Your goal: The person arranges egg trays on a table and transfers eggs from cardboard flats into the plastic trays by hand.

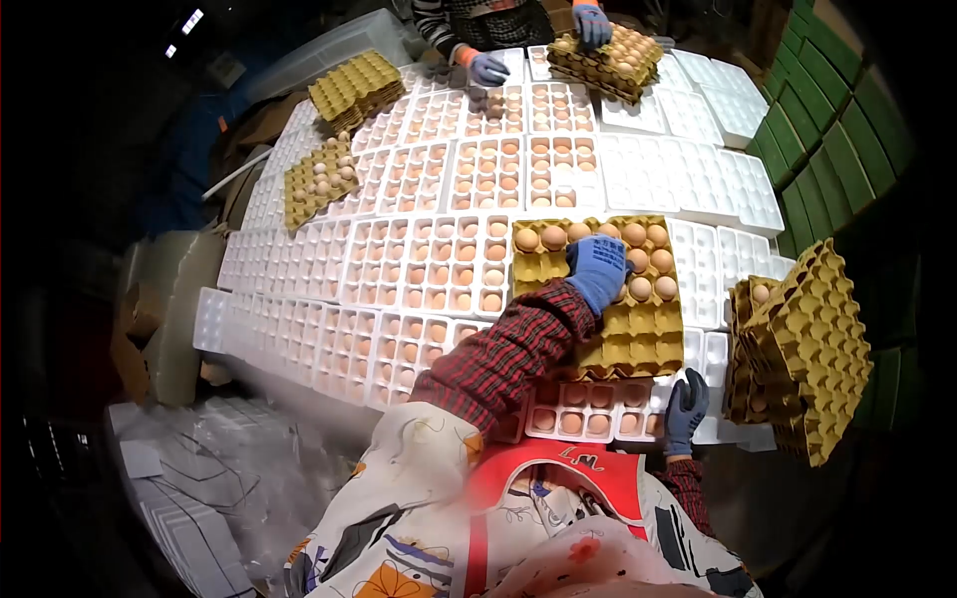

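Note:
My left hand [598, 271], in a blue glove, reaches across a yellow-brown pulp egg tray [633, 344]. Its fingers curl down among the brown eggs [661, 261] there; the fingertips and whatever they hold are hidden. Eggs fill the back row and part of the right side, while the front cups are bare. My right hand [686, 411], gloved in dark grey-blue, is beside the front right corner of that tray, fingers apart, over white foam trays [714, 374]. Just left of it a foam tray [586, 407] holds eggs under the pulp tray's front edge.
White foam trays [279, 264], many with eggs, cover the table. Pulp trays are stacked at the right [802, 349], back left [357, 88] and back centre [603, 65]. A co-worker's gloved hands [488, 70] are at the far edge. Green crates [837, 110] stand right.

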The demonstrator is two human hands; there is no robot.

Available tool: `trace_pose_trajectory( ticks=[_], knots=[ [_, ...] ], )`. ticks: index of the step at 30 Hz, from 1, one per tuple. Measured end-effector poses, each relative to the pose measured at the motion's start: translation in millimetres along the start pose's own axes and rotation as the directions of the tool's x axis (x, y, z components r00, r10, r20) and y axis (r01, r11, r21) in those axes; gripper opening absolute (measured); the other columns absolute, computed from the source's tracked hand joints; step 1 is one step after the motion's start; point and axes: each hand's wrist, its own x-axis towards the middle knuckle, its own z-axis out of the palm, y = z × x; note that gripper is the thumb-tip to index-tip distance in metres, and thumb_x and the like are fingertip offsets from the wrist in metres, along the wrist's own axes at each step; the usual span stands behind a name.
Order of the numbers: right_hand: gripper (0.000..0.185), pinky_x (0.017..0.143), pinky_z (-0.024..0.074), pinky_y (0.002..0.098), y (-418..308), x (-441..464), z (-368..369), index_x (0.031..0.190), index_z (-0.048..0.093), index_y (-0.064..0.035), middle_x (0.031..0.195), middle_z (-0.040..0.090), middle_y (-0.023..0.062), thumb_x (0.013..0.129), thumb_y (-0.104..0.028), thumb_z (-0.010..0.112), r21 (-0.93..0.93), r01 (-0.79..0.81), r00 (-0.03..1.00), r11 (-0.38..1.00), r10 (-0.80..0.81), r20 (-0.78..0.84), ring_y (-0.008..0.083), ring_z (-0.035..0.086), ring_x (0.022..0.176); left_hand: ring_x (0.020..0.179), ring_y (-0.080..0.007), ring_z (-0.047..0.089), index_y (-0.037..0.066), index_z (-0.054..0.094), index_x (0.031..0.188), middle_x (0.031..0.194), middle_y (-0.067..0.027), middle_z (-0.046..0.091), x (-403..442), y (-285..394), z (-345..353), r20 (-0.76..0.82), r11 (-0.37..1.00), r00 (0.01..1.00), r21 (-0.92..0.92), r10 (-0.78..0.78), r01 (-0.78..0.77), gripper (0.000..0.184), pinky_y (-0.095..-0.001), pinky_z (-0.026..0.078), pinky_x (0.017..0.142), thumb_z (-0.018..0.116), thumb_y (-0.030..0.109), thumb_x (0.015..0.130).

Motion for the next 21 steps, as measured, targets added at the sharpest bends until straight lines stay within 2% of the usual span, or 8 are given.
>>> trace_pose_trajectory(
  ticks=[4,9,10,11,14,17,19,21],
  knots=[
    [0.028,0.1,0.0447,0.0356,-31.4,24.6,-2.0,0.122,0.062,0.0035,0.122,0.064,0.0139,0.096,-0.007,0.061,0.062,-0.053,0.983,0.997,0.063,-0.171,0.0245,0.059,0.114,0.081,-0.0226,0.069,0.01,0.071,0.106,0.086,-0.0116,0.071,-1.1,-34.4,21.9,-0.264,0.877,0.965,-0.459,0.013,-0.138,0.036,-0.0395,0.053,0.072,0.062,0.039,0.088],
    [0.032,0.101,0.0433,0.0355,-106.6,53.8,8.5,0.129,0.057,0.0048,0.129,0.061,0.0145,0.099,-0.007,0.057,0.149,0.049,0.984,0.988,-0.022,-0.177,0.0236,0.057,0.117,0.112,-0.0193,0.063,0.003,0.052,0.136,0.127,-0.009,0.062,-48.6,-181.7,-10.8,0.096,-0.666,0.978,-0.72,0.186,0.198,0.039,-0.0322,0.055,0.094,0.059,0.014,0.099],
    [0.033,0.102,0.043,0.0356,-124.1,54.8,13.5,0.13,0.056,0.0051,0.13,0.06,0.0147,0.099,-0.006,0.056,0.175,0.05,0.989,0.983,-0.024,-0.144,0.0238,0.057,0.118,0.12,-0.021,0.059,0.002,0.048,0.138,0.13,-0.0108,0.059,-54.7,-223.6,22.9,-0.397,-0.342,0.917,-0.868,0.041,-0.36,0.044,-0.0339,0.054,0.099,0.059,-0.001,0.096],
    [0.033,0.102,0.0428,0.0355,-129.3,54.7,19.9,0.13,0.056,0.0049,0.13,0.06,0.0146,0.099,-0.006,0.056,0.13,0.082,0.99,0.988,-0.065,-0.126,0.0238,0.056,0.119,0.119,-0.0221,0.06,-0.001,0.05,0.136,0.128,-0.0121,0.06,-53.6,-276.1,39.8,-0.278,-0.566,0.957,-0.777,-0.086,-0.277,0.045,-0.0334,0.054,0.098,0.06,-0.009,0.092],
    [0.033,0.103,0.0418,0.0347,-150.7,46.2,41.4,0.13,0.056,0.0046,0.13,0.06,0.0135,0.099,-0.006,0.056,0.124,0.109,0.992,0.986,-0.1,-0.077,0.0241,0.056,0.12,0.106,-0.0203,0.065,-0.002,0.057,0.119,0.117,-0.0107,0.064,-64.9,-434.7,82.1,-0.323,0.172,0.802,-0.946,-0.502,-0.274,0.028,-0.0321,0.055,0.095,0.063,-0.003,0.092],
    [0.032,0.103,0.0413,0.035,-163.9,36.3,56.2,0.13,0.057,0.0027,0.131,0.06,0.0123,0.1,-0.007,0.055,0.039,0.089,0.992,0.995,-0.086,-0.089,0.0234,0.056,0.12,0.102,-0.0189,0.064,0.002,0.057,0.11,0.111,-0.009,0.064,-50.8,-621.7,144.6,0.083,-0.473,0.697,-0.79,-0.712,-0.389,0.02,-0.0333,0.054,0.092,0.064,0.003,0.091],
    [0.032,0.103,0.0422,0.0358,-168.9,32.6,63.6,0.13,0.057,0.0024,0.13,0.06,0.0126,0.099,-0.006,0.055,-0.034,0.079,0.992,0.996,-0.082,-0.094,0.0242,0.056,0.119,0.093,-0.0251,0.066,0.004,0.058,0.109,0.101,-0.0114,0.067,-48.1,-709.0,161.9,-0.485,0.546,0.527,-0.837,-0.698,-0.048,0.027,-0.0368,0.053,0.082,0.069,0.017,0.088],
    [0.032,0.103,0.0432,0.0365,-185.6,27.9,63.6,0.129,0.057,0.0022,0.129,0.061,0.013,0.099,-0.005,0.056,-0.112,0.046,0.996,0.993,-0.053,-0.067,0.0249,0.056,0.119,0.089,-0.0348,0.066,0.006,0.059,0.109,0.094,-0.0174,0.067,-53.9,-710.7,109.0,-0.655,0.83,0.512,-0.467,-0.556,0.304,0.036,-0.0428,0.052,0.079,0.073,0.025,0.082]
  ],
)
